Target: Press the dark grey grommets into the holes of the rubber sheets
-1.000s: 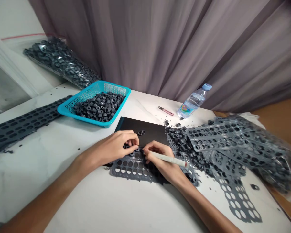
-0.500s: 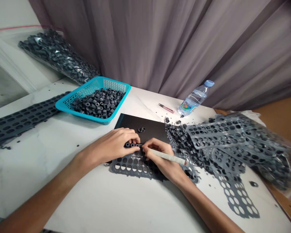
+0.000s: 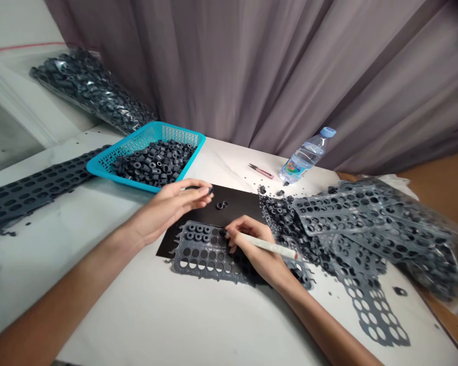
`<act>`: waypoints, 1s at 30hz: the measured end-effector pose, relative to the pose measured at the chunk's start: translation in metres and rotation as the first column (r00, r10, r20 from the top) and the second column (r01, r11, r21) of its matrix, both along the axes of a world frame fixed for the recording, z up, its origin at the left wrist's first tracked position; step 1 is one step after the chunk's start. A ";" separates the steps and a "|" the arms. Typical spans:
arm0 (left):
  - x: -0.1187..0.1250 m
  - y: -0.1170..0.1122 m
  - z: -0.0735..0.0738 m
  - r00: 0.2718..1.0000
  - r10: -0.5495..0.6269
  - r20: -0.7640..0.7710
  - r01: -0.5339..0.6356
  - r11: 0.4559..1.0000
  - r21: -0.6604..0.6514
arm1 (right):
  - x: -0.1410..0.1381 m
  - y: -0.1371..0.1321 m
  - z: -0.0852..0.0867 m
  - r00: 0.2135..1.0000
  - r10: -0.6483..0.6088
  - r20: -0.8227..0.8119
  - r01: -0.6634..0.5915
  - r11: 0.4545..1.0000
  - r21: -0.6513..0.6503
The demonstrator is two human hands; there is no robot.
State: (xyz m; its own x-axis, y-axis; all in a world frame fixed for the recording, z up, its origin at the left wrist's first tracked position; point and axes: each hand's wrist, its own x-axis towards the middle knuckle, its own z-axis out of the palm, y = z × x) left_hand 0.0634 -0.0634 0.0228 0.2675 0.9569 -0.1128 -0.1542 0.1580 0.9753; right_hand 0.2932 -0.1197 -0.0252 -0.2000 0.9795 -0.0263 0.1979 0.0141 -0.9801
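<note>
My left hand (image 3: 175,206) is raised beside the front corner of the blue basket (image 3: 118,177), pinching a small black rubber ring (image 3: 210,191) at its fingertips. Below lies a dark perforated rubber sheet (image 3: 204,254), several ring-shaped pieces (image 3: 198,233) still in its upper left holes and other holes bare. My right hand (image 3: 254,241) grips a pen-like tool (image 3: 273,247) with a pale handle, over the sheet; its tip is dark and partly hidden by the fingers. Two loose rings (image 3: 222,205) rest on the black mat (image 3: 240,201) between the hands.
Many small black rings fill the basket. To the right are a heap of punched sheets (image 3: 343,213), loose rings, and a plastic bag. A water bottle (image 3: 303,158) and pink-handled thread snips (image 3: 261,171) stand behind. A stuffed bag (image 3: 87,89) and another sheet (image 3: 34,185) are left.
My left hand has lifted off the sheet and moved up and left toward the basket, with a ring in its fingers. My right hand has stayed almost in place with the tool.
</note>
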 end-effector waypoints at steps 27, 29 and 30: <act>0.016 -0.013 -0.004 0.968 -0.215 0.126 0.236 0.955 -0.180 | 0.003 0.001 -0.004 0.997 0.014 0.073 -0.017 0.999 0.050; 0.018 -0.014 -0.004 0.968 -0.220 0.120 0.239 0.954 -0.182 | 0.004 0.001 -0.004 0.997 0.016 0.073 -0.021 0.998 0.059; 0.018 -0.015 -0.003 0.968 -0.224 0.114 0.241 0.954 -0.179 | 0.004 0.001 -0.005 0.997 0.017 0.074 -0.021 0.998 0.063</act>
